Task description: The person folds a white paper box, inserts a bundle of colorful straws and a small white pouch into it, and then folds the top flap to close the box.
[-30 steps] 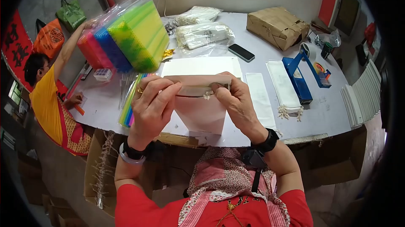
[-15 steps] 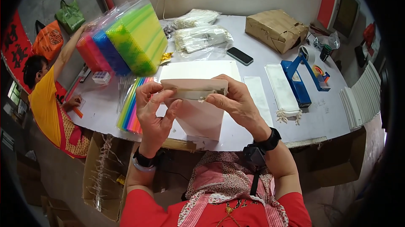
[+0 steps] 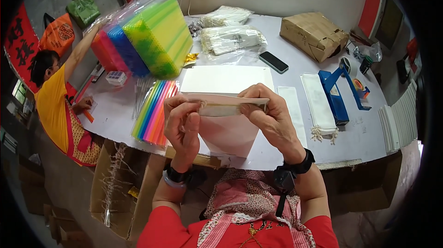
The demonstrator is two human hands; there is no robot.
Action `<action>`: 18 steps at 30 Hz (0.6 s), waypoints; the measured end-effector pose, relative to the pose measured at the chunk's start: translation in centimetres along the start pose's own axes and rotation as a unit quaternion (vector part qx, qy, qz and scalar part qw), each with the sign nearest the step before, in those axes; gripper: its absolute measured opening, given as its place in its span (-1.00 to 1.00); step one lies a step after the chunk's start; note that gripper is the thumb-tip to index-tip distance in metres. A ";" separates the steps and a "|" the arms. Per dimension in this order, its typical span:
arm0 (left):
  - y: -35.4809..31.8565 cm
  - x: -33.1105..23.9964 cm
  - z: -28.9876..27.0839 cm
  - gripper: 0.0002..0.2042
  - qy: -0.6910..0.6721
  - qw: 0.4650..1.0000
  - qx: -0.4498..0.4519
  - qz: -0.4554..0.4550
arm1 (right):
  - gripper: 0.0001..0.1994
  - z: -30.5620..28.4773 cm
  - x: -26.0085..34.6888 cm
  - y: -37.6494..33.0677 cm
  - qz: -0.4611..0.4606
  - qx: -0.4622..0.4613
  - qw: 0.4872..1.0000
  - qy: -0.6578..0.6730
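Note:
A tall, narrow white carton [image 3: 229, 135] stands upright before me at the table's front edge, its top toward me. My left hand [image 3: 183, 125] pinches the left end of its top edge, fingers curled and thumb raised. My right hand [image 3: 273, 118] grips the right end, with its thumb pressed in under the edge. Between the hands runs a narrow slot with a greyish strip; what lies inside cannot be made out. A stack of white card [image 3: 226, 78] lies flat just beyond. A clear bag of rainbow-coloured sticks [image 3: 155, 115] is left of my left hand.
Right of the carton are white drawstring pouches [image 3: 318, 101] and a blue tape dispenser [image 3: 336, 98]. A phone [image 3: 273, 62], bagged white goods [image 3: 233, 41] and a brown paper parcel [image 3: 314, 35] lie farther back. At left, a co-worker [image 3: 55, 107] reaches toward colourful bubble-wrap sheets [image 3: 159, 40].
The whole view has shifted slightly. Both hands still hold the carton's top, which now appears more edge-on. My right thumb has moved inward under the edge, and my left fingers have curled more.

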State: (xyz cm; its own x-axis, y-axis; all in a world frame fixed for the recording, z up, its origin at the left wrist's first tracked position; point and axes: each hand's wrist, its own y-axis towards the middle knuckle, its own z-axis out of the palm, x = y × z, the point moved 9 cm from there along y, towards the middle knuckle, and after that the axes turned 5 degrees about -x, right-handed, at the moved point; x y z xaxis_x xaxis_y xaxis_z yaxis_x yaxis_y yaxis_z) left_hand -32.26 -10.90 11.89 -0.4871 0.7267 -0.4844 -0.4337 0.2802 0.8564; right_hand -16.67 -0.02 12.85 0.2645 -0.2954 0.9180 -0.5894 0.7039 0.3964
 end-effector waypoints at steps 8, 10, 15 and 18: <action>-1.1 0.2 -0.2 -0.79 -0.030 0.991 -0.133 -0.010 | -0.88 -0.2 0.1 0.2 -0.019 -0.006 1.000 0.006; -1.1 0.0 -0.3 -0.81 -0.008 0.991 -0.133 0.010 | -0.88 -0.2 0.0 0.3 -0.019 -0.006 1.000 0.010; -0.3 -1.2 -0.2 -0.86 0.106 0.992 -0.049 0.039 | -0.89 -0.5 0.0 0.4 -0.023 -0.003 1.000 0.019; 0.6 -1.8 -0.4 -0.88 0.121 0.992 -0.019 0.022 | -0.90 -0.2 0.0 0.5 -0.024 0.003 0.999 0.025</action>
State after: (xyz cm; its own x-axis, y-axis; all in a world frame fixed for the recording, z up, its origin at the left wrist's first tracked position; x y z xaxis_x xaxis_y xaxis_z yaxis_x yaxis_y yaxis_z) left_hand -31.96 -12.26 13.21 -0.6711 0.5650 -0.4800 -0.4348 0.2243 0.8721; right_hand -16.81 0.39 13.07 0.3300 -0.2970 0.8960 -0.5791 0.6859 0.4406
